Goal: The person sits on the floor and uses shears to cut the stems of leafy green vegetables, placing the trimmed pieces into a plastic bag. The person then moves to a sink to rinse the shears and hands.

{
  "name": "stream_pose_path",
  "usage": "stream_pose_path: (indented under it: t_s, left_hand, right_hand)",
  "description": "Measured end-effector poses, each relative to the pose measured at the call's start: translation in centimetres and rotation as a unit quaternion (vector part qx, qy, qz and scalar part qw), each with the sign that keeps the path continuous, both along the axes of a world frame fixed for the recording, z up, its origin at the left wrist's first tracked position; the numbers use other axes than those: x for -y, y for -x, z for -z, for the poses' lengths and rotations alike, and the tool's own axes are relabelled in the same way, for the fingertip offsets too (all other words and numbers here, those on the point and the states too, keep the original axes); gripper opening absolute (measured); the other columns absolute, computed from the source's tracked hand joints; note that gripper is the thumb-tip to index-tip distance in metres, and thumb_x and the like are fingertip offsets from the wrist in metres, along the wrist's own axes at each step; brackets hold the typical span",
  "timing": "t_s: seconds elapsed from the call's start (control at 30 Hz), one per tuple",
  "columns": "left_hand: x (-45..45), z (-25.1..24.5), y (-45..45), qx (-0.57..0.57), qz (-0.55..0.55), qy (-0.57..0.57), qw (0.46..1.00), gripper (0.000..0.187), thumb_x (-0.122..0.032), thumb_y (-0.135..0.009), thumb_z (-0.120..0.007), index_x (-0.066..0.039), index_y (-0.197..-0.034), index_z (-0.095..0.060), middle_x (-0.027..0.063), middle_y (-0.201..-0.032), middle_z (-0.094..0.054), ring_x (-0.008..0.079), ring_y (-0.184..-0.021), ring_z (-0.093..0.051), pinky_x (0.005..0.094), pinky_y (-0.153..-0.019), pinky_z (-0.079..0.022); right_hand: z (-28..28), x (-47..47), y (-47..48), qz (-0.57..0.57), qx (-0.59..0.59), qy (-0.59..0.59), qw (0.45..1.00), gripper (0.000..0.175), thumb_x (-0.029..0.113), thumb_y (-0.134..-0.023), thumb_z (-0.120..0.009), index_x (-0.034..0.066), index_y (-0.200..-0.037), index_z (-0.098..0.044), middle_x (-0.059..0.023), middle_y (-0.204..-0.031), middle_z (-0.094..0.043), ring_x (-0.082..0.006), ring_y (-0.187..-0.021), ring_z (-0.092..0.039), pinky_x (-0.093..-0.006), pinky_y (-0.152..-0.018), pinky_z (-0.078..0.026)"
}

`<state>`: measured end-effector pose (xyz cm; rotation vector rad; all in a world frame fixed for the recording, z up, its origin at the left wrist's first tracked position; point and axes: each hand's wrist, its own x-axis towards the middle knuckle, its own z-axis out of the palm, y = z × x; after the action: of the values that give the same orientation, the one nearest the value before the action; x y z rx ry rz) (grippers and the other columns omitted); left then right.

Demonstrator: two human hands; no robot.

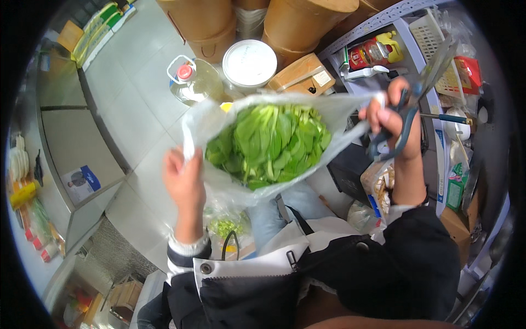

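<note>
A clear plastic bag [222, 197] is stretched wide between my two hands, its mouth facing up. Inside it lies a heap of green leafy vegetables [271, 140], stems pointing away from me. My left hand [183, 177] pinches the bag's left edge, which is bunched and whitish there. The right corner is gripped by my right hand [388, 119], which also has a pair of scissors [404, 119] with dark blue handles hooked on it. The scissors' blades point up and away, blurred.
Beyond the bag stand a large oil jug [197, 82] with a red cap, a white-lidded bucket [250, 63], a cardboard box [304, 76] and brown drums [310, 24]. Shelving [427, 90] with goods runs along my right. A metal counter [53, 164] lies left. Another bag of cut greens [226, 226] sits below.
</note>
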<state>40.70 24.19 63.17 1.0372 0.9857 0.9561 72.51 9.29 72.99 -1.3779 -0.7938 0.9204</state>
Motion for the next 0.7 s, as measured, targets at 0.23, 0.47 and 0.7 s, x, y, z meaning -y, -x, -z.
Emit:
stream_pose_path:
  t_s: [0.23, 0.47, 0.7]
  left_hand:
    - [-9.7, -4.7, -11.1, 0.120, -0.053, -0.152, 0.980, 0.041, 0.003, -0.083, -0.062, -0.013, -0.067, -0.028, -0.0055, -0.065, -0.037, 0.0027, -0.058, -0.032, 0.0195, -0.053, -0.026]
    - [-19.2, 10.3, -15.0, -0.156, -0.105, -0.124, 0.974, 0.020, -0.013, -0.085, -0.064, -0.006, -0.076, -0.047, -0.0005, -0.071, -0.051, 0.0073, -0.063, -0.044, 0.0243, -0.057, -0.037]
    - [-24.3, 22.2, -13.3, -0.285, -0.080, -0.040, 0.954, 0.025, -0.014, -0.087, -0.059, -0.001, -0.108, -0.061, 0.0049, -0.088, -0.064, 0.0109, -0.077, -0.056, 0.0265, -0.071, -0.045]
  right_hand:
    - [-2.7, -8.3, -6.6, -0.026, -0.041, -0.157, 0.986, 0.023, 0.002, -0.086, -0.057, 0.0098, -0.095, -0.038, -0.0184, -0.089, -0.063, -0.0184, -0.077, -0.064, -0.0355, -0.074, -0.053]
    - [9.9, -16.7, -11.1, -0.043, 0.044, 0.070, 0.996, 0.029, 0.010, -0.083, -0.067, 0.0081, -0.094, -0.041, -0.0152, -0.089, -0.063, -0.0152, -0.075, -0.061, -0.0264, -0.070, -0.050]
    - [27.1, -23.5, -11.5, -0.002, 0.195, 0.210, 0.958, 0.032, 0.015, -0.077, -0.072, -0.0009, -0.095, -0.051, -0.0108, -0.085, -0.066, -0.0187, -0.079, -0.062, -0.0305, -0.073, -0.048]
